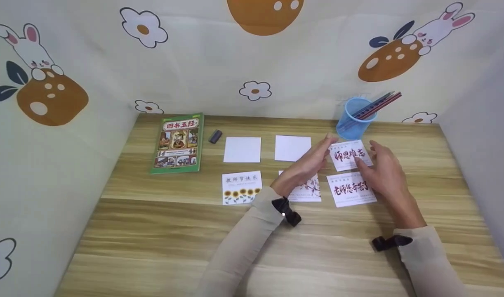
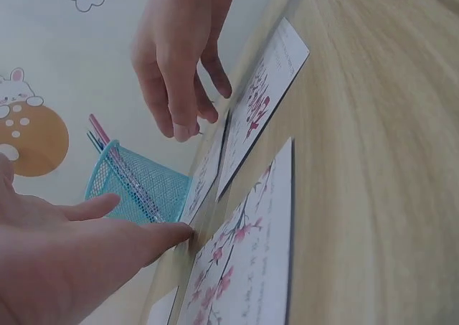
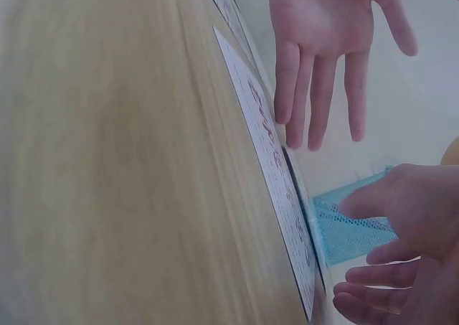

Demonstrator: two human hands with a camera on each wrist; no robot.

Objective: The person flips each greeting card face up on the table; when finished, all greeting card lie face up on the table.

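Head view has both hands over a grid of cards on the wooden desk (image 1: 153, 231), far right part of the layout. The left hand (image 1: 307, 165) reaches in with fingers straight and together, tips at the left edge of the card with red brush lettering (image 1: 350, 155), while the right hand (image 1: 382, 169) sits on that card's right side, fingers loosely spread and relaxed; can't tell if they actually press it. That card is white, roughly square, with big red calligraphy and a small line of print on top, lying flat just near of the blue mesh pen cup (image 1: 354, 117). Right below it is another white card with red lettering (image 1: 351, 189), and a blossom card (image 1: 307, 190) peeks out under the left wrist. Farther left: a sunflower card (image 1: 241, 187), two blank white cards (image 1: 242, 149), and a green book (image 1: 178, 142).
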